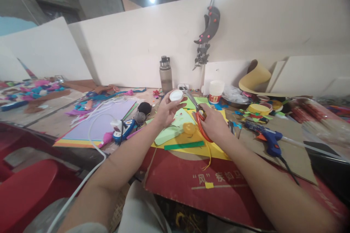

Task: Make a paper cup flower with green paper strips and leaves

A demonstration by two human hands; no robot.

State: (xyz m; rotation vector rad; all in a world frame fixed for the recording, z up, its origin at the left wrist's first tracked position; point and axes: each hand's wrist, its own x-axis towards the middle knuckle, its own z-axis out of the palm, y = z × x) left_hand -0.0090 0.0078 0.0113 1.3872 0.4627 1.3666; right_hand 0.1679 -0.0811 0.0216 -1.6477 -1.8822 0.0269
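Observation:
My left hand (166, 111) is closed around a small round white cup or lid (176, 95), its pale face tilted up toward me. In my right hand (214, 121) is a pair of scissors with orange handles (200, 119); the blades point up and left, close to the white piece, and I cannot tell whether they touch it. Below both hands lie pale green paper (175, 129) and yellow paper (218, 149). A round yellow-orange piece (189, 128) and a dark green strip (184, 145) rest on these sheets.
A blue glue gun (269, 140) lies on cardboard at the right. Behind my hands stand a water bottle (165, 76) and a paper cup (216, 91). At left, a blue-and-white power strip (123, 131) with a white cable sits beside a lilac paper stack (101, 120).

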